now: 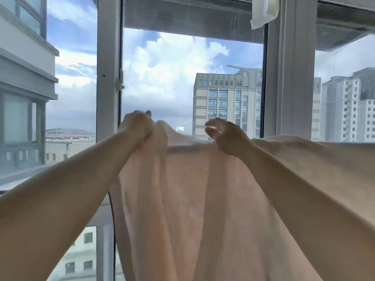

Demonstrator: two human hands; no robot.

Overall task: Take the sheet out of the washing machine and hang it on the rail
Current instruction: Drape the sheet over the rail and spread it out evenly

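Note:
A pale pink sheet (192, 199) hangs in long folds in front of me and fills the lower middle and right of the head view. Its top edge runs level to the right, as if draped over a rail that the cloth hides. My left hand (138, 124) grips a bunched part of the top edge at its left end. My right hand (227, 136) is raised beside it with fingers curled, resting on the top edge; whether it holds cloth is hard to tell through the blur. The washing machine is out of view.
Tall windows with grey frames (108, 78) stand right behind the sheet, with sky and apartment blocks (227, 104) outside. A white cloth (263, 11) hangs from above at the top right. A window sill (12, 185) lies at the lower left.

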